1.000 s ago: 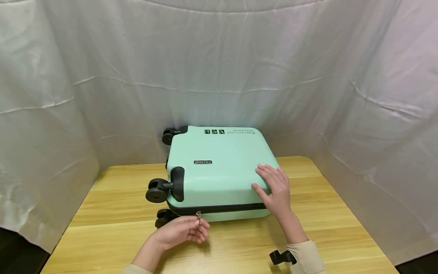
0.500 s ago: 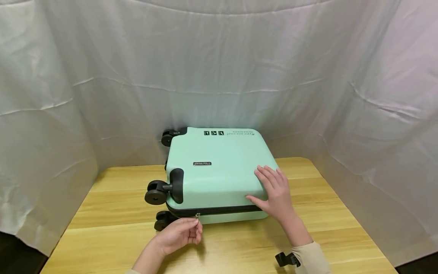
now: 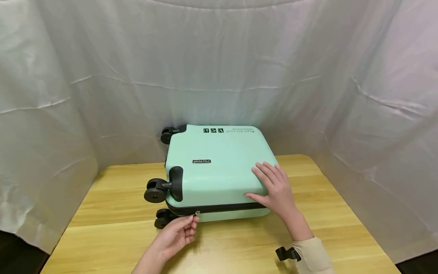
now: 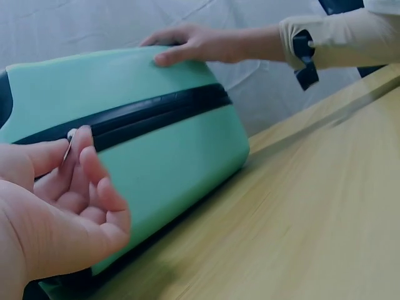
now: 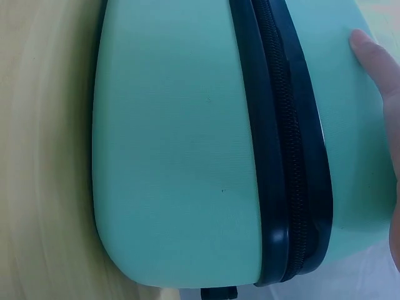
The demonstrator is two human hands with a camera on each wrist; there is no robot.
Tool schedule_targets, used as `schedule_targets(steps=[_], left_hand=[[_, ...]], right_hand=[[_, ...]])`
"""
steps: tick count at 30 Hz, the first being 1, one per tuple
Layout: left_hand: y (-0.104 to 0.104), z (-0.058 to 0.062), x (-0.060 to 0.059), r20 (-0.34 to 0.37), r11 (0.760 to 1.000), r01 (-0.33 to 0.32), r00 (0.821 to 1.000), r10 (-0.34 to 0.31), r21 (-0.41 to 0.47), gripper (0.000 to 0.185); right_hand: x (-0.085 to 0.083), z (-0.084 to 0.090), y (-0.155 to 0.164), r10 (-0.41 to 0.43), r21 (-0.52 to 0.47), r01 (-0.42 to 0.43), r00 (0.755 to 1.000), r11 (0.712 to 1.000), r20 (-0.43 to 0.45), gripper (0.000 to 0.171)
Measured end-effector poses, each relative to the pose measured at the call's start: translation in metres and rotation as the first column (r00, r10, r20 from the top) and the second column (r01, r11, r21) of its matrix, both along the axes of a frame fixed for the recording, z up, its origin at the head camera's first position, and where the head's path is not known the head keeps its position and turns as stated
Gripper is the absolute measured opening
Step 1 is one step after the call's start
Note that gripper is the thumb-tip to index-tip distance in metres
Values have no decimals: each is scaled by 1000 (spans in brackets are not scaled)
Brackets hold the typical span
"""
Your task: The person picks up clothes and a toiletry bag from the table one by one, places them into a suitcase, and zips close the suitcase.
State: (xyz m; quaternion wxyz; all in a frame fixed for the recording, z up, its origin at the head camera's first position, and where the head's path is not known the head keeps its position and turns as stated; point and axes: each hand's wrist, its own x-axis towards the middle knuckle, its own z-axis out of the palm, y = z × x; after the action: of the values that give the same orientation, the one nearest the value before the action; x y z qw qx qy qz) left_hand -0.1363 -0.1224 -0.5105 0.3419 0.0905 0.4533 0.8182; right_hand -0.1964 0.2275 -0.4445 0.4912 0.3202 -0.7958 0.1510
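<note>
A mint green hard-shell suitcase (image 3: 222,152) lies flat on the wooden table, its black wheels (image 3: 155,191) pointing left. Along its near side runs a black zipper (image 5: 290,144), its teeth closed where the right wrist view shows them. My left hand (image 3: 176,234) pinches the small metal zipper pull (image 3: 196,213) between thumb and index finger, near the wheel end; the other fingers curl loosely. Spread over the suitcase's near right corner, my right hand (image 3: 275,186) rests on the top shell with the thumb on the near side.
Pale grey curtains (image 3: 205,57) hang behind the table and on both sides. The suitcase's far edge sits close to the back curtain. Wooden tabletop (image 3: 239,251) shows in front. A black wrist mount (image 3: 287,254) sticks out from the right sleeve.
My left hand has shifted slightly left with the zipper pull, which now slants toward the wheels. The right thumb has spread a little leftward. The suitcase has hardly moved.
</note>
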Motion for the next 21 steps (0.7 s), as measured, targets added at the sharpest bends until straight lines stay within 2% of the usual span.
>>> schedule_targets(steps=[7,12,21], left_hand=[[2,4,8,21,996,-90,996,90,-23,21],[4,7,10,41,992,-126,991,127,-25,19],[3,11,15,43,983,-181,982,183,-42,19]], right_hand=[[-2,-1,0,2,-17,-2,1000,1000,5,76],[-3,-2,1,11,-17,-11,1000,1000,-1,75],[-3,-2,4,67,-74,-66,998,995,6,70]])
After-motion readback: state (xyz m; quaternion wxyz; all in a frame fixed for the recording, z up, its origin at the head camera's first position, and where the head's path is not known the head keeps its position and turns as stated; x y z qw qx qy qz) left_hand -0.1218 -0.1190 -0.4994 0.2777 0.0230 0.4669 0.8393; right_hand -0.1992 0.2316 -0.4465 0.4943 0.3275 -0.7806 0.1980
